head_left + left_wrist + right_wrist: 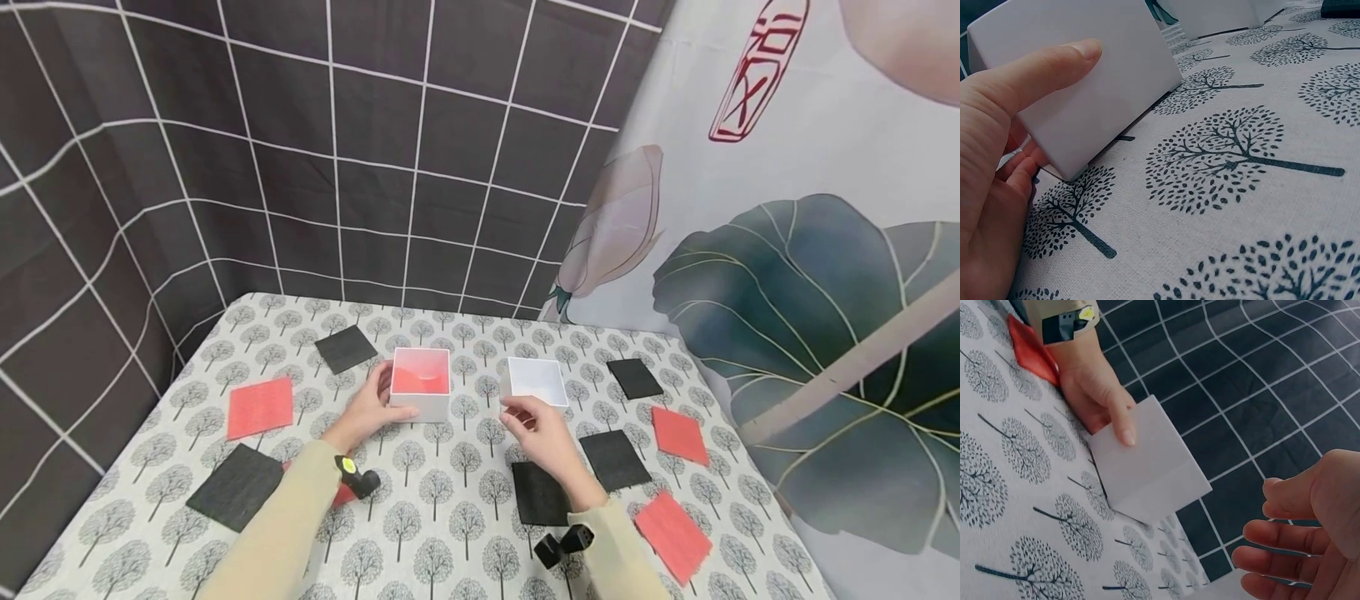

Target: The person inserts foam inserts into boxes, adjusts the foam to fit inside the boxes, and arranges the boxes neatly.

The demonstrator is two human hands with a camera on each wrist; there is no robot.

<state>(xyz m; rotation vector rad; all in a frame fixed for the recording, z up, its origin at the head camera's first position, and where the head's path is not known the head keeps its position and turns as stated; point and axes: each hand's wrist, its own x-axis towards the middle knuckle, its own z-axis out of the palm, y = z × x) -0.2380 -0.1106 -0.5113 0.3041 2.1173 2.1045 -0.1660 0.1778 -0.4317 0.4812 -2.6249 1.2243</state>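
Observation:
A white open-topped box stands left of centre on the table, red showing inside it. My left hand grips this box at its left side; in the left wrist view the thumb of the left hand lies across one face and the other fingers go behind a corner. A second white open box, pale inside, stands to its right. In front of that box's near left corner is my right hand, fingers loosely bent. In the right wrist view nothing shows between the fingers of the right hand.
Left of the boxes lie a black square, a red square and a larger black square. Several more black and red squares, including a black one and a red one, lie at the right. A dark grid curtain hangs behind.

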